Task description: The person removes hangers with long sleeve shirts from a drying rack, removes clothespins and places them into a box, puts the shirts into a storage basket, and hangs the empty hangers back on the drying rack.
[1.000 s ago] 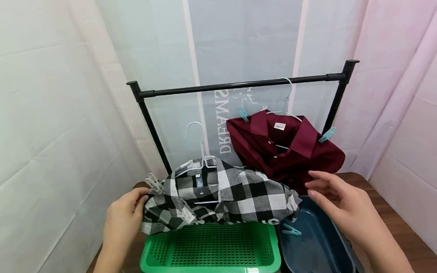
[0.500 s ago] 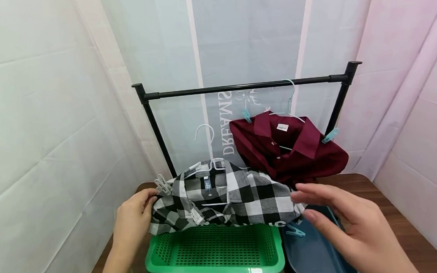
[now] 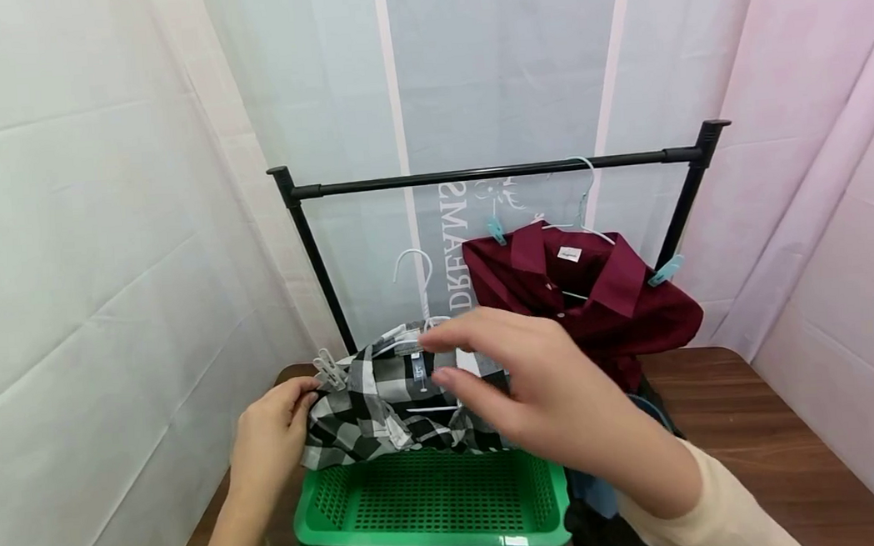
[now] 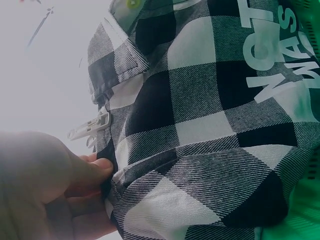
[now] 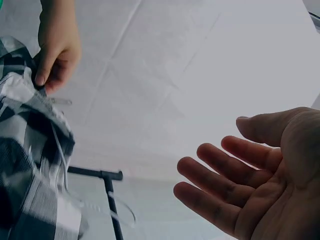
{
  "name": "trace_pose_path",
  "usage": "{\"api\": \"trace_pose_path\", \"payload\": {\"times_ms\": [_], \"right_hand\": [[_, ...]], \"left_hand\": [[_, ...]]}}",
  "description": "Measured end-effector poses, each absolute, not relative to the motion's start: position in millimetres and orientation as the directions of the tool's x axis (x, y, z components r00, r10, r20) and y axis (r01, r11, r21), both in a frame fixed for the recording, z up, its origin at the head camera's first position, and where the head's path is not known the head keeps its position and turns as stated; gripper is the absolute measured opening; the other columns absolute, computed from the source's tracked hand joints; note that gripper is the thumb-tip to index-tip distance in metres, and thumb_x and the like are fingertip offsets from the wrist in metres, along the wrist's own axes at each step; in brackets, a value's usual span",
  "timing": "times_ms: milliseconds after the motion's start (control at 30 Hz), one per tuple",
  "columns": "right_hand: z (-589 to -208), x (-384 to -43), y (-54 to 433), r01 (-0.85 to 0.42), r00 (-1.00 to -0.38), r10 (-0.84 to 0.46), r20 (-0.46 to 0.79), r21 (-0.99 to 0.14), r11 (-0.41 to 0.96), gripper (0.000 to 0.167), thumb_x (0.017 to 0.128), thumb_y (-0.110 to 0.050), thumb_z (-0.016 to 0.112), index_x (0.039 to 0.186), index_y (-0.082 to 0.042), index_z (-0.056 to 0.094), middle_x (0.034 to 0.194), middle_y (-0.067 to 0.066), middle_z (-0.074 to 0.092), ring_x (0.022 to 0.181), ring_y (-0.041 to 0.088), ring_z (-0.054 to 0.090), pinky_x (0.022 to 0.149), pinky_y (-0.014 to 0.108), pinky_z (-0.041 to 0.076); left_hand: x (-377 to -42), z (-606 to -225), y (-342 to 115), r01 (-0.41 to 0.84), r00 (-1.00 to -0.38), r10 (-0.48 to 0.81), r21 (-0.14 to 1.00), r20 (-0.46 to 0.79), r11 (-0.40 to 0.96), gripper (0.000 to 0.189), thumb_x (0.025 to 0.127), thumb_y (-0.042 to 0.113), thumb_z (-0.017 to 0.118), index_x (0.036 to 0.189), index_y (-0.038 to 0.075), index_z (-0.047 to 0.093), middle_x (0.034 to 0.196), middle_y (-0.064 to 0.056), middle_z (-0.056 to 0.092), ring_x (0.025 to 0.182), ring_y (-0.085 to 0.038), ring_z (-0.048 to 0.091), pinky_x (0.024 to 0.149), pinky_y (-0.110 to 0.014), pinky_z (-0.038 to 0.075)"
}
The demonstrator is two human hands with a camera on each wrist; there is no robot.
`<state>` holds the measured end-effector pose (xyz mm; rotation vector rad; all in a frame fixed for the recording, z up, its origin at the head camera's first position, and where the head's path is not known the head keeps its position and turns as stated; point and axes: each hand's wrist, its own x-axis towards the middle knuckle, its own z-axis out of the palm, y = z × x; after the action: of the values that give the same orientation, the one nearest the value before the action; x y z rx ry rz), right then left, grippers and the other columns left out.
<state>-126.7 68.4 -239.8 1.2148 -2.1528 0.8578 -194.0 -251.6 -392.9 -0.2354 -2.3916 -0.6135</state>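
My left hand (image 3: 270,438) pinches the left shoulder of a black and white checked shirt (image 3: 355,412); thumb and fingertips grip the cloth in the left wrist view too. The shirt is on a white wire hanger (image 3: 425,295) whose hook stands up free below the bar. Right beside the pinching fingers, a pale clothespin (image 4: 95,127) is clipped on the shirt's shoulder. My right hand (image 3: 533,376) hovers in front of the shirt with nothing in it, fingers apart and slightly bent, hiding the shirt's right half in the head view.
A black rack (image 3: 476,174) stands at the back, with a maroon shirt (image 3: 604,296) on a hanger from its bar, held by blue clothespins (image 3: 665,270). A green basket (image 3: 436,498) sits below the checked shirt. A dark blue bin (image 3: 593,493) is mostly hidden behind my right arm.
My right hand has swept leftward from the shirt's right end to in front of its collar. My left hand keeps its pinch on the shoulder; the view has shifted slightly.
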Motion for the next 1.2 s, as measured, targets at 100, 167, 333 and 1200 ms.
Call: {"api": "trace_pose_path", "payload": {"times_ms": [100, 167, 333, 1200], "right_hand": [[-235.8, -138.9, 47.3, -0.886, -0.45, -0.59, 0.67, -0.254, 0.388, 0.027, 0.097, -0.017, 0.073, 0.124, -0.013, 0.071, 0.121, -0.006, 0.071, 0.114, 0.004, 0.064, 0.096, 0.027, 0.054], [-234.4, -148.1, 33.7, -0.886, -0.463, -0.627, 0.627, -0.298, 0.356, 0.026, 0.098, -0.018, 0.072, 0.124, -0.013, 0.071, 0.12, -0.005, 0.072, 0.11, 0.003, 0.065, 0.095, 0.027, 0.054], [-234.4, -168.5, 5.5, -0.796, -0.565, -0.685, 0.459, -0.521, 0.308, 0.025, 0.1, -0.018, 0.069, 0.125, -0.012, 0.071, 0.119, -0.003, 0.073, 0.103, 0.001, 0.067, 0.092, 0.025, 0.055], [-281.4, -243.6, -85.8, -0.522, -0.849, -0.52, 0.096, -0.311, 0.794, 0.048, 0.098, -0.048, 0.067, 0.133, -0.016, 0.066, 0.128, -0.001, 0.07, 0.112, 0.013, 0.068, 0.088, 0.031, 0.057]], "left_hand": [[-194.0, -393.7, -251.6, 0.318, -0.774, 0.01, 0.375, 0.633, 0.871, 0.013, 0.094, 0.005, 0.073, 0.105, 0.011, 0.075, 0.101, -0.008, 0.077, 0.085, -0.029, 0.074, 0.07, -0.051, 0.056], [-194.1, -394.4, -252.2, 0.322, -0.773, 0.01, 0.378, 0.634, 0.868, 0.013, 0.094, 0.005, 0.073, 0.105, 0.011, 0.075, 0.101, -0.008, 0.077, 0.085, -0.028, 0.073, 0.07, -0.05, 0.056], [-194.1, -395.9, -252.8, 0.336, -0.768, 0.018, 0.377, 0.641, 0.863, 0.014, 0.094, 0.005, 0.073, 0.105, 0.011, 0.075, 0.101, -0.007, 0.076, 0.085, -0.028, 0.073, 0.07, -0.05, 0.057], [-194.1, -397.0, -252.1, 0.366, -0.746, 0.048, 0.349, 0.664, 0.863, 0.014, 0.093, 0.003, 0.074, 0.107, 0.007, 0.075, 0.102, -0.01, 0.077, 0.086, -0.03, 0.074, 0.069, -0.05, 0.058]]}}
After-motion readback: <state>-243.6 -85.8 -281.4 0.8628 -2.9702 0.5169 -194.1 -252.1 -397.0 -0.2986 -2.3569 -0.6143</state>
